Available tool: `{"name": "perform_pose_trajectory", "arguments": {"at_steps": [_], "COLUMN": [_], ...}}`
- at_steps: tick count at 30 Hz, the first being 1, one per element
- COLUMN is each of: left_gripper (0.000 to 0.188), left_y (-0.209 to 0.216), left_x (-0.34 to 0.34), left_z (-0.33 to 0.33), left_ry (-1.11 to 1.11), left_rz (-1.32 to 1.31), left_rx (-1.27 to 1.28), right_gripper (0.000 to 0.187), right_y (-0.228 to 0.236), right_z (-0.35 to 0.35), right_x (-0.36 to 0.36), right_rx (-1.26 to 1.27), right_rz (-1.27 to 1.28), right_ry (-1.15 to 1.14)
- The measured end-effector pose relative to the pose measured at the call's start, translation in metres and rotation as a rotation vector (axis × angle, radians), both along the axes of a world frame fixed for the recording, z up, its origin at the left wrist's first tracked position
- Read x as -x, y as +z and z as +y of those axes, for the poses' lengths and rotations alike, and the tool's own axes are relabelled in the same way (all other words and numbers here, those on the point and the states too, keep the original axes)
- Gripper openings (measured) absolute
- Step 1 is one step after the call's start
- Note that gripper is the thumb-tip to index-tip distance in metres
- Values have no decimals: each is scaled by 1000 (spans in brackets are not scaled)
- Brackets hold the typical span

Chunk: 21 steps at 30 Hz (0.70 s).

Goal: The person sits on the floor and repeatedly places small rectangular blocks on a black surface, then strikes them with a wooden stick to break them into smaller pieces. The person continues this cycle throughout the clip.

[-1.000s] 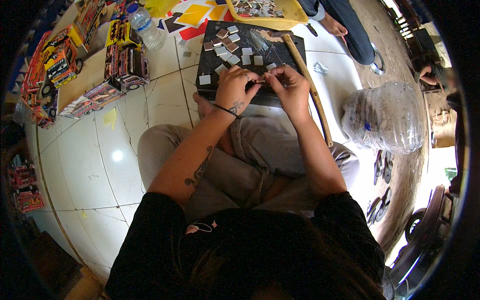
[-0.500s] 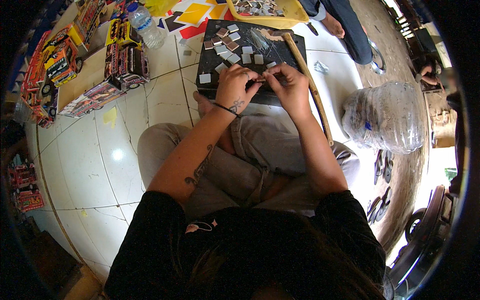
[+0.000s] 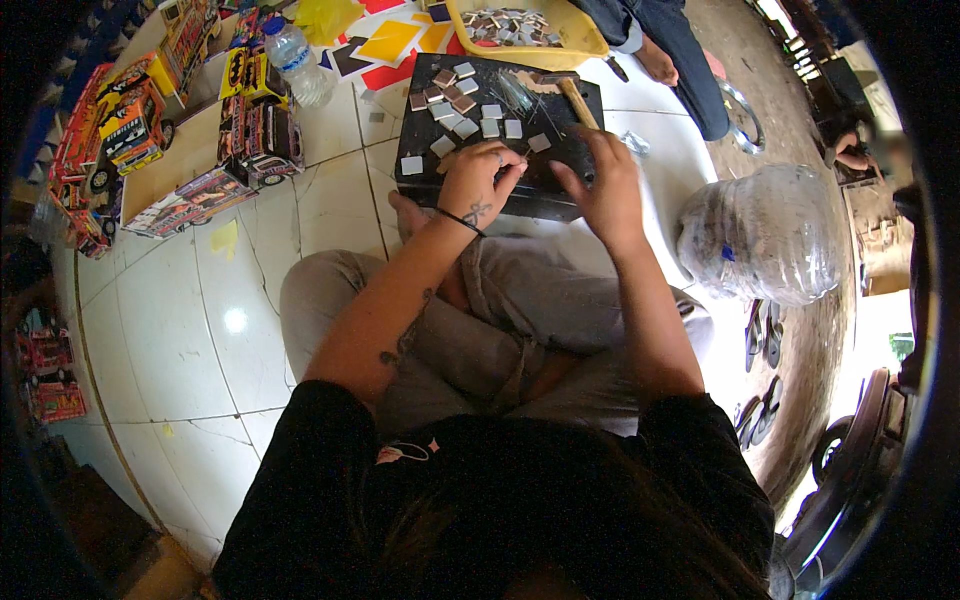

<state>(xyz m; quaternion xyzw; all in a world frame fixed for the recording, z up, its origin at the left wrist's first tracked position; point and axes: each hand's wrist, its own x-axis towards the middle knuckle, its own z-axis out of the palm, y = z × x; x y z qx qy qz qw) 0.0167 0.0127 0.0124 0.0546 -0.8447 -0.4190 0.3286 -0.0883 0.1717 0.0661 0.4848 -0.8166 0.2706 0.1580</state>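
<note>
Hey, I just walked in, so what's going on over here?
Someone sitting cross-legged is busy at a black block. The left hand is over its near part; anything pinched there is too small to make out. The right hand is over the wooden handle of a hammer, though whether it grips it is unclear. Small square pieces and thin metal pins lie on the block, with more pieces in a yellow tray just beyond.
</note>
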Motion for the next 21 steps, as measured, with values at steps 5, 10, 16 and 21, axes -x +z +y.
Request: {"name": "perform_pose_trajectory", "arguments": {"at_steps": [5, 10, 16, 21], "left_gripper": [12, 12, 13, 13], "left_y": [0, 0, 1, 1], "left_x": [1, 1, 1, 2], "left_z": [-1, 0, 0, 1], "left_ry": [26, 35, 50, 52], "left_rz": [-16, -77, -27, -43], "left_rx": [21, 40, 78, 63], "right_gripper": [61, 41, 37, 41], "right_y": [-14, 5, 60, 67], "right_z": [64, 84, 140, 143], "right_x": [-1, -15, -96, -131], "right_rx": [-442, -125, -164, -143], "right_rz": [-327, -495, -677, -491], "right_ry": [-491, -236, -199, -172]}}
